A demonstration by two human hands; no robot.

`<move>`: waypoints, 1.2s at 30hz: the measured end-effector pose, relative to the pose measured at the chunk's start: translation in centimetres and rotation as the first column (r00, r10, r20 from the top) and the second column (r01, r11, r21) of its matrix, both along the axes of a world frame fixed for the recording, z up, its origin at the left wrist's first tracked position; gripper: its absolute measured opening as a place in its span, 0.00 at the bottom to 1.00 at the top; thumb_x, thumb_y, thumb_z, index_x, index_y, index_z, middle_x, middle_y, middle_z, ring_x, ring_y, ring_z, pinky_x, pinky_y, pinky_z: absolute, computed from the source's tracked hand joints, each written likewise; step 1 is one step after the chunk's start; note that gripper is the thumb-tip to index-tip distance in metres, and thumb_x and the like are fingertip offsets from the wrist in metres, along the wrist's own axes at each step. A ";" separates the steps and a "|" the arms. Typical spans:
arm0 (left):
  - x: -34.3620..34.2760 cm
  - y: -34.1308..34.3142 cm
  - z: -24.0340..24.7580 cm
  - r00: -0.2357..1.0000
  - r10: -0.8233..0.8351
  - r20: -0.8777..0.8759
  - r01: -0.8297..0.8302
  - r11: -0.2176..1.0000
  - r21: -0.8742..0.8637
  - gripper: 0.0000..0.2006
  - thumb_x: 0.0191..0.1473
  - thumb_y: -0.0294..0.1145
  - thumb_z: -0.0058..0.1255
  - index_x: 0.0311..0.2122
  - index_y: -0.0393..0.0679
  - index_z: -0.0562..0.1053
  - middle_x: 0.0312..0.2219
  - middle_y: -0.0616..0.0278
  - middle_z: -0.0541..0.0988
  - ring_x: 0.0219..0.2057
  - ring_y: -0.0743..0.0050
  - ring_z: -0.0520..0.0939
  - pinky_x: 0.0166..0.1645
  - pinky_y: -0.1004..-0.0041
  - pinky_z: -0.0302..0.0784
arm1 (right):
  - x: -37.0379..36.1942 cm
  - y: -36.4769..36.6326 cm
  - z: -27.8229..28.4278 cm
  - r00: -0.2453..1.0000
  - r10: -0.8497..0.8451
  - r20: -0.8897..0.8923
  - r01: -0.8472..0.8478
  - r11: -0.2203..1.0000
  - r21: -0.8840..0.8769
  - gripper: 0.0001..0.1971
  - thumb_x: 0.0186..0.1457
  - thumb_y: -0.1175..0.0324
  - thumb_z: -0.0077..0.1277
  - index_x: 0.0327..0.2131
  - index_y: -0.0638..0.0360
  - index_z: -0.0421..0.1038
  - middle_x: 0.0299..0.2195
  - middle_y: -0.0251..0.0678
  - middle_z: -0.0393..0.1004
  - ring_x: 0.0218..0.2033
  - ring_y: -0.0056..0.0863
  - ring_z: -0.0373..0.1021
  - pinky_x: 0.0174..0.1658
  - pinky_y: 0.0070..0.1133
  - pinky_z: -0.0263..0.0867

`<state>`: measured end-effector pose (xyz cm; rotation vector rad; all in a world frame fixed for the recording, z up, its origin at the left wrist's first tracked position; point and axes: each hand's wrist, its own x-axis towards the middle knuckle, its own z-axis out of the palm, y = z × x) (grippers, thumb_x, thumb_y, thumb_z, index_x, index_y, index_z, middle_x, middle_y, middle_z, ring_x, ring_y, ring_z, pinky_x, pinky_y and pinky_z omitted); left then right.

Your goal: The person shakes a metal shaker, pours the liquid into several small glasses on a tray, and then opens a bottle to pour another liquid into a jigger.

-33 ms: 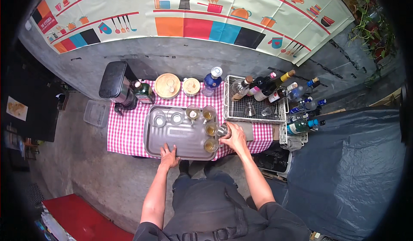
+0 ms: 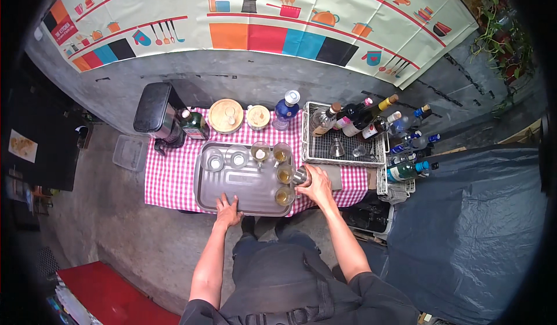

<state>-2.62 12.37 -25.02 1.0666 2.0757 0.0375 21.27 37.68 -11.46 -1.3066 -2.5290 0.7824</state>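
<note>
Gripping a small, shiny silver metal cup (image 2: 300,176), the right hand (image 2: 317,187) has its fingers and thumb closed around the side, at the right edge of a grey rectangular tray (image 2: 243,191). The metal cup shows bright and dark bands of reflection; its inside is too small to make out. It sits just beside the middle one of three clear glass cups in a column along that edge, and I cannot tell whether they touch. The front glass cup (image 2: 284,196), the middle glass cup (image 2: 284,174) and the rear glass cup (image 2: 282,153) each hold amber liquid. The left hand (image 2: 228,210) rests with fingers spread on the tray's front rim.

This column stands between the metal cup and the bare middle of the tray. Along the back of the tray are a clear glass cup with something pale in it (image 2: 260,153) and two clear glass vessels (image 2: 237,157). Behind the right hand, a white woven basket (image 2: 343,163) full of bottles takes up the right rear of the worktop, which wears a pink-and-white checked cloth (image 2: 168,180). Behind the tray stand a blue bottle with a pale cap (image 2: 285,111) and a round wooden lid (image 2: 220,118).
</note>
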 end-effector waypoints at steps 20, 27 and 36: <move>0.2 0.1 0.5 0.999 0.042 0.014 -0.042 0.999 -0.020 0.41 0.55 0.47 0.58 0.71 0.54 0.54 0.70 0.32 0.35 0.68 0.17 0.40 0.71 0.39 0.46 | -1.0 1.7 1.0 0.998 -0.002 -0.058 -0.002 0.998 -0.066 0.46 0.31 0.55 0.75 0.58 0.58 0.69 0.50 0.45 0.74 0.53 0.45 0.71 0.57 0.36 0.66; 0.2 0.2 0.9 0.999 0.035 0.012 -0.035 0.999 -0.040 0.41 0.56 0.48 0.57 0.71 0.54 0.52 0.70 0.32 0.35 0.69 0.18 0.39 0.71 0.40 0.45 | -3.3 2.9 1.9 0.998 -0.026 -0.050 0.023 0.998 -0.052 0.48 0.32 0.55 0.74 0.59 0.59 0.67 0.50 0.45 0.74 0.52 0.45 0.71 0.57 0.35 0.66; 0.3 0.2 0.6 0.999 0.032 0.003 -0.032 0.999 -0.038 0.41 0.56 0.48 0.57 0.71 0.55 0.52 0.70 0.33 0.35 0.69 0.19 0.39 0.71 0.40 0.46 | -6.2 4.8 0.8 1.000 0.015 -0.003 -0.014 0.988 0.155 0.46 0.29 0.54 0.75 0.57 0.54 0.69 0.46 0.41 0.75 0.47 0.43 0.71 0.52 0.36 0.68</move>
